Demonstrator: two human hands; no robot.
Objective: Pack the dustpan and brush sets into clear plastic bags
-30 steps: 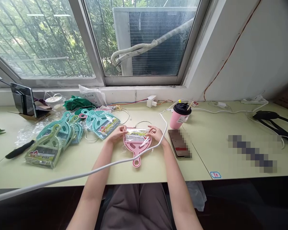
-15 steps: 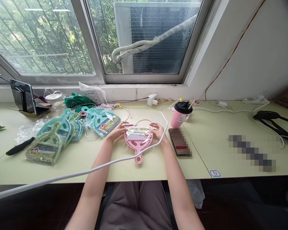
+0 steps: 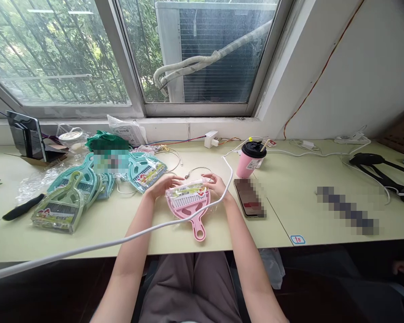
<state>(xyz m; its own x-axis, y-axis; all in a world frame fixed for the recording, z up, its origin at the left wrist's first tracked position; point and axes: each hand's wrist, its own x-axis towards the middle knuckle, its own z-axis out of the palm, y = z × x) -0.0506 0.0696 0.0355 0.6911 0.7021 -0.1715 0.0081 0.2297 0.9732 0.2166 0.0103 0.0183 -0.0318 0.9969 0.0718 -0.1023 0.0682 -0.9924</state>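
A plastic-wrapped pink dustpan and brush set (image 3: 189, 202) is at your twelve o'clock, handle pointing toward five. Your right hand (image 3: 217, 187) pinches its one o'clock corner. Your left hand (image 3: 159, 185) curves by its ten o'clock edge; whether it grips cannot be told. A pink cup (image 3: 248, 163) stands at one.

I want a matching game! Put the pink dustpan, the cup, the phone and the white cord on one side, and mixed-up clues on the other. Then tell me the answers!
Things:
1. pink dustpan
2. cup
3. phone
4. white cord

Clues:
A. has a black lid
B. runs in from the picture's left edge
C. is between the left hand and the right hand
D. lies flat, to the right of the right hand

Right pairs: 1-C, 2-A, 3-D, 4-B
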